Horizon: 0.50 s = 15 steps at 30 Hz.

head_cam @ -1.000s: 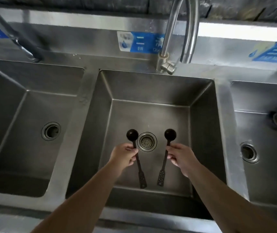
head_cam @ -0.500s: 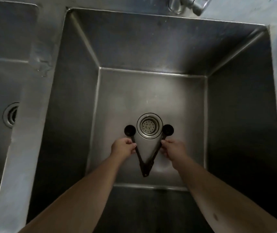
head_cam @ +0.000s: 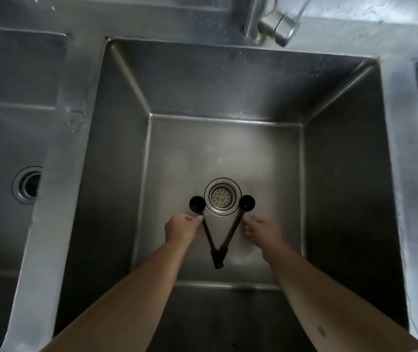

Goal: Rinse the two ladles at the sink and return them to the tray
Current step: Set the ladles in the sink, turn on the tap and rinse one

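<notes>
At far left lies a side basin (head_cam: 5,138) with its own drain. In the middle sink (head_cam: 116,158), the left hand (head_cam: 181,228) has its grip pinched on the left ladle (head_cam: 204,226) just below the bowl. The two dark ladles form a V, handle ends crossing near the front wall, bowls flanking the drain (head_cam: 222,196). The right hand (head_cam: 262,231) sits beside the right ladle (head_cam: 236,224), fingers curled; whether its grip clamps the handle I cannot tell
</notes>
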Available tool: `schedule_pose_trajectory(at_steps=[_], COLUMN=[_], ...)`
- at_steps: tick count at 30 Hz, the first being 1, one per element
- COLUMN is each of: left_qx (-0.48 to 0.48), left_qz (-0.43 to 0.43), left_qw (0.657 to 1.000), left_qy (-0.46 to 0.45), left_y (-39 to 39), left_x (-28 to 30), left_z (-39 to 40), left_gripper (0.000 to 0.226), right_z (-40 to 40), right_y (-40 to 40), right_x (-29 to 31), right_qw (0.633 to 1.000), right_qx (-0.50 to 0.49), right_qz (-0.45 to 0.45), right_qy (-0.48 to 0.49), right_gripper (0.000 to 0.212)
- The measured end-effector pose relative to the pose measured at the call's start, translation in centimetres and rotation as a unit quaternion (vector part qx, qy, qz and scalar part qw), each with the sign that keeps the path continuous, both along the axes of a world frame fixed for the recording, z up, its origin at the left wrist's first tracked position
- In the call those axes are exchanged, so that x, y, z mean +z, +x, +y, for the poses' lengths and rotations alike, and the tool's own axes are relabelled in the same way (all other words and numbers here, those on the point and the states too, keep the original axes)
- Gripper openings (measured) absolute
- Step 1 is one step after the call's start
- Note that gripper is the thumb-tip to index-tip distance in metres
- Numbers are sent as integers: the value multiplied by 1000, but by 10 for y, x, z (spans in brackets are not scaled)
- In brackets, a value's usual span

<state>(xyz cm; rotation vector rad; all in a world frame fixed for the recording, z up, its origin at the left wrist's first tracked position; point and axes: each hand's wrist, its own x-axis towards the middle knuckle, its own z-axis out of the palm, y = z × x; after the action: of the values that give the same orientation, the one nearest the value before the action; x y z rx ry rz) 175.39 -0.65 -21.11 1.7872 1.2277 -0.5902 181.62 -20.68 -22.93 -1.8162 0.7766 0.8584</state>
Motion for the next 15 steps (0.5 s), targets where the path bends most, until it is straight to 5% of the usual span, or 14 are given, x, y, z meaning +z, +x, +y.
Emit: schedule_pose_trajectory(at_steps=[4,7,10,15], left_qx=[-18,-76,-110,-176], left_qz=[-92,-187,-290,-381], left_qw=[995,979,949,902], left_qy=[27,28,60,99], left_y=[39,97,162,253], left_x=[71,138,201,256], left_z=[9,19,25,32], left_gripper=[33,59,62,71], right_z=[8,29,54,90], right_y=[50,114,176,268], right_x=[77,157,226,255], right_qw=[995,968,935,917], right_qx=[50,105,110,125], right_qz=[-73,-208,-329,-369], right_qy=[-49,-89,-72,-87], right_gripper=[23,28,35,6])
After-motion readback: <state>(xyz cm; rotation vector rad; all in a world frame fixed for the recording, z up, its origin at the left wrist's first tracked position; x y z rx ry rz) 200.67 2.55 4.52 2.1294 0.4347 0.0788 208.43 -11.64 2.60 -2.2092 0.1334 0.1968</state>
